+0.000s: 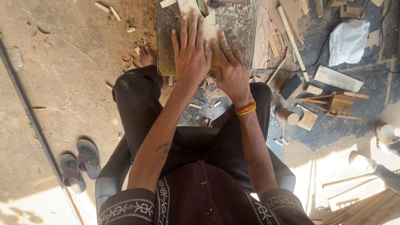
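Observation:
I sit on a grey chair and look down over my knees. A worn, dusty work board (pixel 233 25) lies in front of me on the ground. On it rests a pale thin wooden piece (pixel 210 29) with pencil lines. My left hand (pixel 191 52) lies flat on that piece, fingers spread and pointing away from me. My right hand (pixel 231 68) presses on the piece's near right edge, fingers bent over it. Red and yellow bands circle my right wrist.
Wood offcuts and strips (pixel 287 25) lie right of the board, with a white bag (pixel 348 41), a black cable, a small wooden frame (pixel 337 104) and round wooden blocks (pixel 286 116). Grey sandals (pixel 79 164) sit at left. Another person's feet (pixel 385 137) are at right.

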The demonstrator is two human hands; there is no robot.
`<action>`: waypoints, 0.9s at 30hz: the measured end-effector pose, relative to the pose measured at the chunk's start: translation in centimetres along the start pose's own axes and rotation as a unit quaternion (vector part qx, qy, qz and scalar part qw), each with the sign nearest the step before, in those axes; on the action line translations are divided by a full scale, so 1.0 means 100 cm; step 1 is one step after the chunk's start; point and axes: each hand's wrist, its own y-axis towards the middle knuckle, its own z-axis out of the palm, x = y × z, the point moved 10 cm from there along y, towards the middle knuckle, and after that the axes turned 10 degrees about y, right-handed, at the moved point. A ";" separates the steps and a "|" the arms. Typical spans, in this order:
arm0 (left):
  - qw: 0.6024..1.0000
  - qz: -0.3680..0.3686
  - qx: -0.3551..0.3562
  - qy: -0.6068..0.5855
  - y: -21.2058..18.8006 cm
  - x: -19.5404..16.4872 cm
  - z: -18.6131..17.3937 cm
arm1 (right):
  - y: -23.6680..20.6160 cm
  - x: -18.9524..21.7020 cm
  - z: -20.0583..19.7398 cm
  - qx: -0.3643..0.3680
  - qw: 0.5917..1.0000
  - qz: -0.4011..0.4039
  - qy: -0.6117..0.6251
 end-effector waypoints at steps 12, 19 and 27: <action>1.000 -0.003 -0.008 0.012 0.000 0.002 0.015 | -0.003 -0.017 0.015 0.033 0.995 0.057 0.075; 0.999 -0.001 -0.031 0.019 0.001 0.000 0.013 | -0.002 -0.022 0.018 0.041 0.994 0.061 0.078; 0.999 -0.002 -0.029 0.024 0.002 0.000 0.017 | -0.002 -0.020 0.015 0.039 0.995 0.057 0.073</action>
